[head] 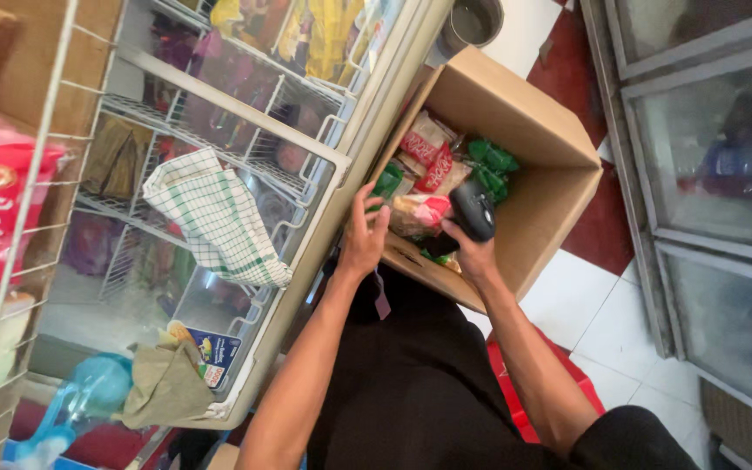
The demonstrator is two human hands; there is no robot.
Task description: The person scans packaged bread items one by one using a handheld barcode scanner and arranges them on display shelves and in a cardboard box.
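The right hand clenched one dark handheld scanner over the single open brown cardboard box, still crowded with red-and-white and green snack packets, while the left hand, grip released, reached in, so most seemingly remained unhandled.
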